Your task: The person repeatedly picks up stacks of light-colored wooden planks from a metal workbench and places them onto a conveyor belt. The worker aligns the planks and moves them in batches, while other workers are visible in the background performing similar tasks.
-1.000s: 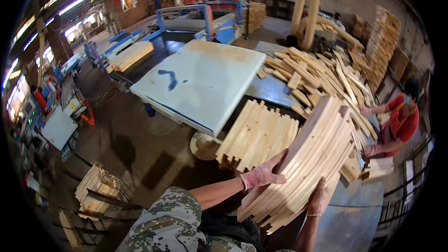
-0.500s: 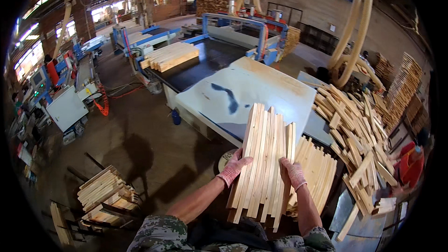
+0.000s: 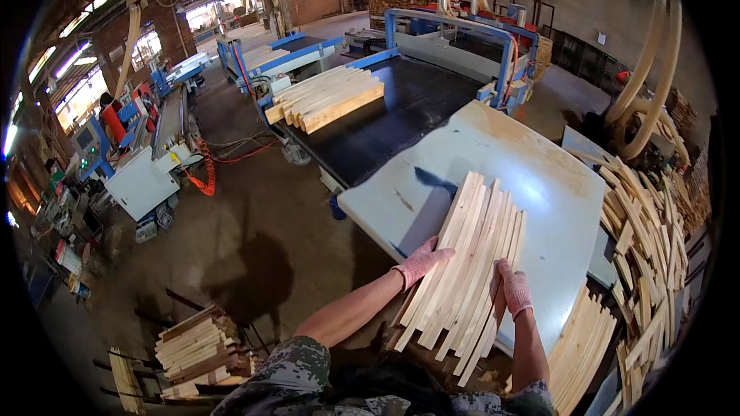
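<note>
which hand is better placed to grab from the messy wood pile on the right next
Probably the right hand: it's nearer the loose wood pile, while the left hand is on the far side of the bundle. Both hold it.

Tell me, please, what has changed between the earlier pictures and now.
The bundle of wooden strips moved left, from near the loose wood pile to over the near edge of the white tabletop. The view turned left. Nothing was let go: the left hand and right hand hold it throughout. The stack of strips on the black machine bed stayed put.
</note>
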The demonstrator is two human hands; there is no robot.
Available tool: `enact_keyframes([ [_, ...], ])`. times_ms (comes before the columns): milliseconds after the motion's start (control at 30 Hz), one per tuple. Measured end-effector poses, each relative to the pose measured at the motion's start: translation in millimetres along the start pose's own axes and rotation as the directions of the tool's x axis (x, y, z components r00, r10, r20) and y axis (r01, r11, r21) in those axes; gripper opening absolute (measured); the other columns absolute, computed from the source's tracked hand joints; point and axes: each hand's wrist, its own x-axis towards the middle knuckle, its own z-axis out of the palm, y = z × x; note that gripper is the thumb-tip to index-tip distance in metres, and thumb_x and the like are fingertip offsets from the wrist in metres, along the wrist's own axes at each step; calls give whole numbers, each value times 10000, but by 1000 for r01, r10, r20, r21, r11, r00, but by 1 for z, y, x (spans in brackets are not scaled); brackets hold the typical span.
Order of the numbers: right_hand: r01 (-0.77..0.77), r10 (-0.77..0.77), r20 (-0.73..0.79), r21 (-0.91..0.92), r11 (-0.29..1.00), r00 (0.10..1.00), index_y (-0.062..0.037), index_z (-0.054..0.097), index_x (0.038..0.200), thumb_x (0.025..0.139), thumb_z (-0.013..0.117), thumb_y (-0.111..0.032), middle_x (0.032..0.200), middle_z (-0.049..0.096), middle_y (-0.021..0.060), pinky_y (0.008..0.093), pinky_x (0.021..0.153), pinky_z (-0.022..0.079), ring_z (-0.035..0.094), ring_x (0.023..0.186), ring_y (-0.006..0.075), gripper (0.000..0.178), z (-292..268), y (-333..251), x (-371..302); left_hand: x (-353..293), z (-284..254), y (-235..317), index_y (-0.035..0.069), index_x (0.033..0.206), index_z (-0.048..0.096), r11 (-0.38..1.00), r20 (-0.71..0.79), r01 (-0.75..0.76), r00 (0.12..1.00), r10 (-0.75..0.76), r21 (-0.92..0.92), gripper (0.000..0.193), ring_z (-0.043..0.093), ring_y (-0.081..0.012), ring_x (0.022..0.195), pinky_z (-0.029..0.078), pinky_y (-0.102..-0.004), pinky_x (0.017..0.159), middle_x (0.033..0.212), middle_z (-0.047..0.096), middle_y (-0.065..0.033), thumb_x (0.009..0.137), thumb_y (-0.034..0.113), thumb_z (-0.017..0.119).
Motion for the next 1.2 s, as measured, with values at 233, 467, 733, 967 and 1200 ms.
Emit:
enact_keyframes([
  [233,-107,98,52,231,967,994,84,636,1325,961,667,-635,1266,711,245,435,979,538,684,1154,312,807,70,-59,127,129,-79,133,12,1648,318,522,-91,172,980,-177,835,1124,490,-442,1449,389,-483,1214,1582,481,-284,872,756,646],
  [467,-116,65,140,399,909,988,-8,651,1210,957,726,-388,1057,710,90,363,740,589,693,875,212,462,195,-168,194,216,-199,155,136,1612,427,278,-191,164,979,72,946,1014,574,-417,1336,458,-510,1111,1487,557,-255,846,758,661],
  [733,31,-39,20,313,949,999,-17,668,1301,968,727,-373,1067,763,105,338,819,576,717,929,198,491,355,-285,295,302,-370,191,98,1618,400,200,-215,191,971,108,961,1046,499,-439,1415,393,-545,1155,1590,430,-287,855,770,644],
  [967,137,-117,-80,328,935,990,-7,580,1350,995,628,-457,1168,735,252,454,965,557,730,1101,392,575,510,-363,374,386,-533,196,6,1677,256,-82,-41,65,962,270,994,1041,149,-439,1630,46,-602,1304,1748,203,-270,992,775,402],
  [1200,-106,90,-171,-84,991,981,-54,483,1464,1002,549,-611,1412,566,318,529,1077,502,607,1282,494,726,534,-451,355,401,-585,212,34,1667,292,-112,-39,69,967,251,991,971,194,-420,1615,98,-597,1293,1733,255,-257,999,719,462],
])
